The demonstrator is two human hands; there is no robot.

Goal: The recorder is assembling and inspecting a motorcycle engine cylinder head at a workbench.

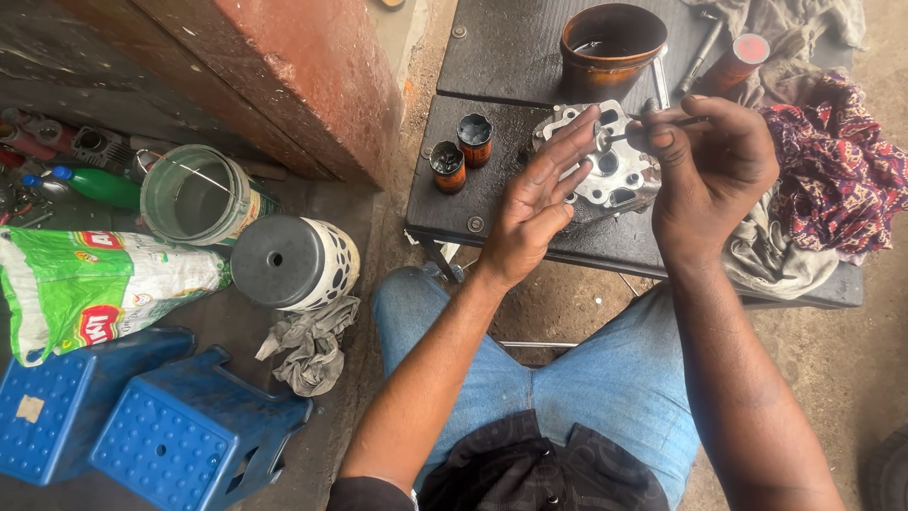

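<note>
Fingers (567, 151) of the left hand (534, 203) are spread flat and open, holding nothing, their tips resting near the round head of a slim metal engine valve (605, 139). The right hand (705, 170) is curled shut around the valve's thin stem, pinching it between thumb and fingertips just above a silvery cast-aluminium cylinder head (615, 170) that lies on a dark, grease-stained wooden bench (492, 208).

The valve is out of the head and held level in the air, so the work looks to be somewhere in the middle: the part is in hand and under inspection, not seated in any of the open round ports below. Two small rust-brown tins (462, 151) of dark paste stand uncapped just beside the head.

The valve's stem is dark and narrow, its head a dull grey disc. A wide brown metal bowl (613, 43) sits farther back on the bench, with a patterned red-and-purple cloth (832, 170) bunched at the right edge. On the concrete floor to the left are a clear plastic bucket (199, 194), a crumpled grey rag (307, 345) and two blue plastic stools (142, 421).
</note>
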